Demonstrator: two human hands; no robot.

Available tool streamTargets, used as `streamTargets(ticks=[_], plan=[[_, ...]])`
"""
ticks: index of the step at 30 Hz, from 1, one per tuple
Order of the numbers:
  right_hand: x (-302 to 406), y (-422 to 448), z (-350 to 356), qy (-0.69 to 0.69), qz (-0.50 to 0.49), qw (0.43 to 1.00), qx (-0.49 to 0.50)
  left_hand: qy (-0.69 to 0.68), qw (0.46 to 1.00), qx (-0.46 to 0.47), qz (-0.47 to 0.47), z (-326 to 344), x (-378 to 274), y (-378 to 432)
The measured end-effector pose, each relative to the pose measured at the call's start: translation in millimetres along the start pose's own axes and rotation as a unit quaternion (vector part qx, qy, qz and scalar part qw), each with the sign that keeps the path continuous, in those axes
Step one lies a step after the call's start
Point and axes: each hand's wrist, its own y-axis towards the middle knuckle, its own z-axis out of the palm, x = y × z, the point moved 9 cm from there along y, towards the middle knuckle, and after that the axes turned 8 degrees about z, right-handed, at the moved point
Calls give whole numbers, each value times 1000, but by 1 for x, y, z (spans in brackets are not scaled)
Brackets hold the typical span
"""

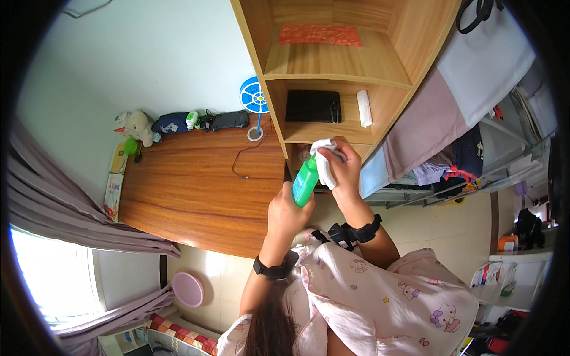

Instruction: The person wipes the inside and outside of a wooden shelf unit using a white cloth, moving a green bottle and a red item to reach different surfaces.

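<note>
My left hand (285, 211) grips a green plastic bottle (305, 182) around its lower body; the bottle tilts up and to the right and bears a label with writing. My right hand (345, 164) pinches a white cloth (327, 171) against the bottle's top. The cloth covers the cap end, so I cannot tell what sort of top it has. Part of the cloth hangs down beside the bottle's neck. Both hands are held in the air in front of the wooden shelf unit (343, 79), to the right of the wooden desk (200, 191).
On the shelf lie a black tablet-like object (313, 106) and a white roll (364, 109). A blue fan-shaped item (254, 95), a plush toy (139, 125) and a cable (236, 167) are on the desk. A pink basin (188, 289) stands on the floor. A bed (418, 120) is at the right.
</note>
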Motion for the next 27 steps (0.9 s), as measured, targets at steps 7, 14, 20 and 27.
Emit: streamTargets(ticks=[7, 14, 20, 27], plan=[[4, -18, 18, -188, -32, 979, 72, 45, 998, -39, 23, -7, 1, 2], [12, -1, 41, -130, 54, 930, 339, -508, 809, 260, -140, 46, 8, -21], [1, -29, 67, -135, 68, 874, 463, -671, 633, 379, -77, 51, -14, -33], [-22, -9, 38, -43, 176, 943, 280, -677, 667, 304, -66, 39, 4, -38]])
